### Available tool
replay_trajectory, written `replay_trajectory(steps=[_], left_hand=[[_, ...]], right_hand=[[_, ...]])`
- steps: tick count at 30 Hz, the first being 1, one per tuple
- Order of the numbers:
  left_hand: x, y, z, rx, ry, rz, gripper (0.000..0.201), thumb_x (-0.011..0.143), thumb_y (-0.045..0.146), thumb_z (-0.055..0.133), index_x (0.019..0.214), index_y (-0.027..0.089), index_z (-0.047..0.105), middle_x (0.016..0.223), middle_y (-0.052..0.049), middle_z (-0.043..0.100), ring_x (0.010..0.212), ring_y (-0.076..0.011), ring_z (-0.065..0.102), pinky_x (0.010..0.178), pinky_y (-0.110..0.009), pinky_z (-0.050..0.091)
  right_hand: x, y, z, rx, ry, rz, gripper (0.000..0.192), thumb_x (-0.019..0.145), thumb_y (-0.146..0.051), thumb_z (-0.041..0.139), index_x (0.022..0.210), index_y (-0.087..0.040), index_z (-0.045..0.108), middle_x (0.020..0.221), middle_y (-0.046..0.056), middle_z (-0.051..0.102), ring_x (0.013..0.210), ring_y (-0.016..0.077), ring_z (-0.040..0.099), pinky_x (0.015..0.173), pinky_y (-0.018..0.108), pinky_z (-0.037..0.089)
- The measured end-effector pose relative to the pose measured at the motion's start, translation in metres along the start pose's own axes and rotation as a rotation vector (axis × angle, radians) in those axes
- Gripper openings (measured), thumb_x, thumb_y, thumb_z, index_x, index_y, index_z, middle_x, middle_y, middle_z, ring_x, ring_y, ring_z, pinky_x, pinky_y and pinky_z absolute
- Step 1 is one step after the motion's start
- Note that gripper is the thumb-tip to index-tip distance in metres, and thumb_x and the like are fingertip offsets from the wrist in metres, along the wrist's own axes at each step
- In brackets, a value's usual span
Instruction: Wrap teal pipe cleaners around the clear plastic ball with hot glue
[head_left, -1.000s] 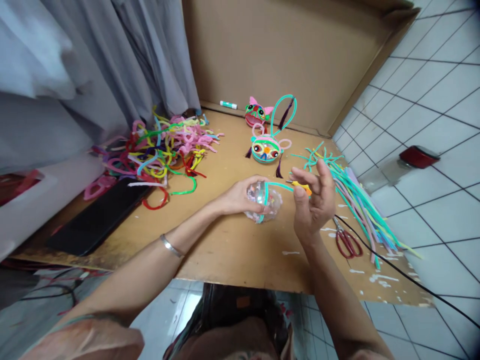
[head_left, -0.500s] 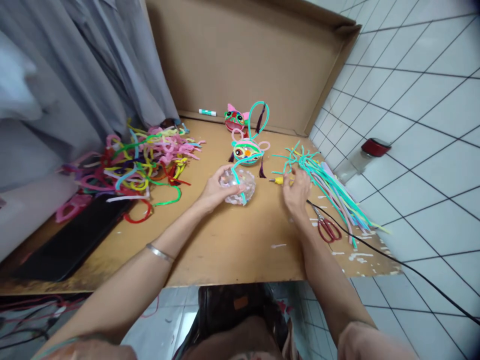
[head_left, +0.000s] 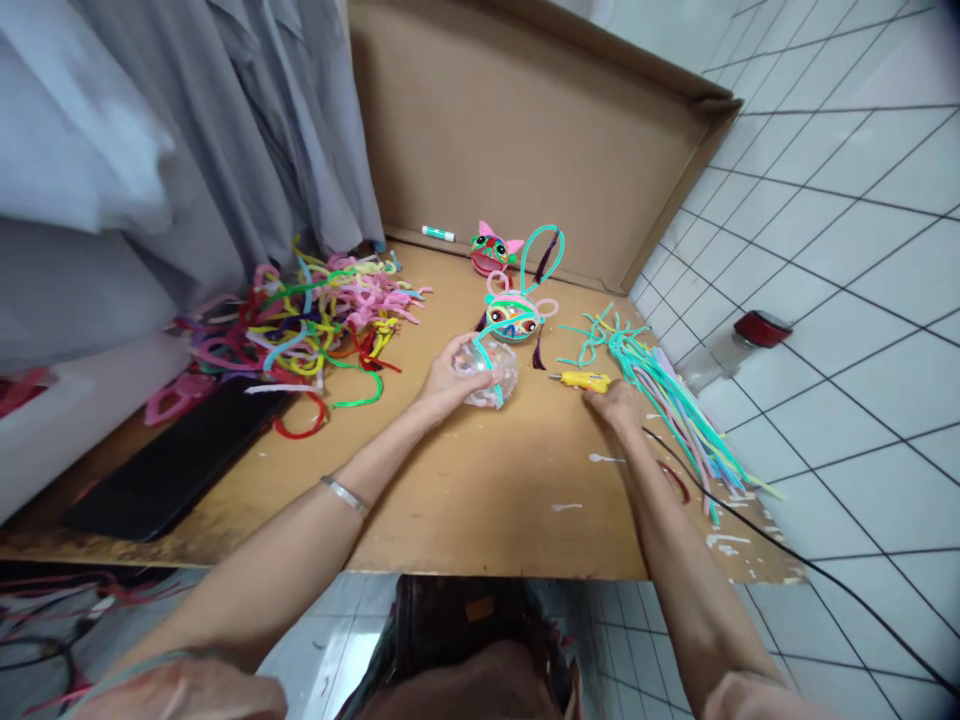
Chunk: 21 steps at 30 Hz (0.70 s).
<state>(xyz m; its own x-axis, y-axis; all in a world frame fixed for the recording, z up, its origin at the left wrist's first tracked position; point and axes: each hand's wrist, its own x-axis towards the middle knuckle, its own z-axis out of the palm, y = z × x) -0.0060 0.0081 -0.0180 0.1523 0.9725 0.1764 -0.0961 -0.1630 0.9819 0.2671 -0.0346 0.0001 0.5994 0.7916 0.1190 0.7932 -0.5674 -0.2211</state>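
The clear ball, trimmed with pale fuzz, is at the middle of the counter, with the left hand closed around its left side, thumb across the front. A turquoise strip runs over the ball, its free end reaching past the ball's far side. Right of the ball, the right hand has its fingers curled at the rear end of a yellow tool, whose metal tip points towards the ball; whether they grip it, I cannot tell. Just beyond the ball sits a decorated head with pink loop ears and dark tassels, and farther behind it a red-and-pink head. Well to the ball's left lies a heap of bent fuzzy stems, a black slab nearer the person; well to its right, a bundle of straight stems.
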Motion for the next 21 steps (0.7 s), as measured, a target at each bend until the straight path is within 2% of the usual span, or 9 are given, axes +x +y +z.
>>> replay_trajectory(steps=[2, 5, 7, 11, 15, 18, 21], left_hand=[[0.001, -0.001, 0.0, -0.016, -0.007, 0.01, 0.08, 0.052, 0.041, 0.084, 0.123, 0.017, 0.058, 0.104, -0.006, 0.069, 0.096, -0.022, 0.065, 0.091, -0.036, 0.052], [0.002, -0.005, 0.0, -0.028, -0.026, 0.026, 0.078, 0.053, 0.04, 0.085, 0.123, 0.017, 0.059, 0.103, -0.005, 0.069, 0.092, -0.0206, 0.065, 0.088, -0.035, 0.053], [0.003, -0.007, 0.0, -0.023, -0.028, 0.022, 0.077, 0.052, 0.039, 0.085, 0.122, 0.018, 0.06, 0.102, -0.005, 0.069, 0.09, -0.0199, 0.065, 0.086, -0.034, 0.054], [0.004, -0.009, -0.002, -0.04, -0.029, 0.015, 0.077, 0.053, 0.038, 0.086, 0.123, 0.018, 0.059, 0.104, -0.005, 0.07, 0.091, -0.0205, 0.066, 0.087, -0.035, 0.055], [0.005, -0.008, -0.004, -0.066, -0.041, 0.001, 0.08, 0.054, 0.037, 0.086, 0.125, 0.017, 0.058, 0.109, -0.007, 0.07, 0.096, -0.0217, 0.067, 0.091, -0.037, 0.054], [0.005, -0.006, -0.004, -0.057, -0.06, -0.013, 0.08, 0.054, 0.036, 0.086, 0.127, 0.016, 0.057, 0.11, -0.008, 0.07, 0.097, -0.022, 0.066, 0.092, -0.038, 0.053], [0.005, -0.005, -0.004, -0.029, -0.076, -0.023, 0.08, 0.054, 0.036, 0.086, 0.127, 0.017, 0.057, 0.111, -0.008, 0.07, 0.095, -0.0217, 0.067, 0.092, -0.038, 0.053]], right_hand=[[0.0, -0.003, -0.003, 0.073, 0.05, -0.014, 0.033, 0.075, -0.047, 0.062, 0.086, -0.017, 0.068, 0.081, 0.013, 0.071, 0.079, 0.0306, 0.067, 0.064, 0.038, 0.049], [0.0, -0.019, -0.006, 0.229, 0.167, -0.088, 0.036, 0.07, -0.049, 0.062, 0.091, -0.019, 0.061, 0.081, 0.007, 0.067, 0.073, 0.0251, 0.063, 0.062, 0.034, 0.046], [0.001, -0.037, -0.007, 0.36, 0.232, -0.177, 0.038, 0.064, -0.049, 0.062, 0.089, -0.021, 0.056, 0.08, 0.003, 0.065, 0.072, 0.0216, 0.06, 0.064, 0.033, 0.046], [0.003, -0.072, -0.011, 0.708, 0.347, -0.407, 0.036, 0.056, -0.046, 0.062, 0.08, -0.023, 0.05, 0.079, 0.002, 0.062, 0.071, 0.0198, 0.059, 0.069, 0.035, 0.049], [0.004, -0.086, -0.013, 0.766, 0.389, -0.52, 0.036, 0.057, -0.045, 0.063, 0.082, -0.024, 0.051, 0.081, 0.002, 0.064, 0.077, 0.0217, 0.062, 0.078, 0.039, 0.051], [0.0, -0.084, -0.009, 0.742, 0.462, -0.577, 0.037, 0.06, -0.046, 0.064, 0.088, -0.023, 0.054, 0.086, 0.004, 0.065, 0.082, 0.0232, 0.062, 0.085, 0.043, 0.051], [-0.006, -0.075, 0.0, 0.731, 0.51, -0.581, 0.04, 0.063, -0.047, 0.065, 0.092, -0.021, 0.056, 0.09, 0.006, 0.065, 0.083, 0.0242, 0.062, 0.085, 0.045, 0.051]])
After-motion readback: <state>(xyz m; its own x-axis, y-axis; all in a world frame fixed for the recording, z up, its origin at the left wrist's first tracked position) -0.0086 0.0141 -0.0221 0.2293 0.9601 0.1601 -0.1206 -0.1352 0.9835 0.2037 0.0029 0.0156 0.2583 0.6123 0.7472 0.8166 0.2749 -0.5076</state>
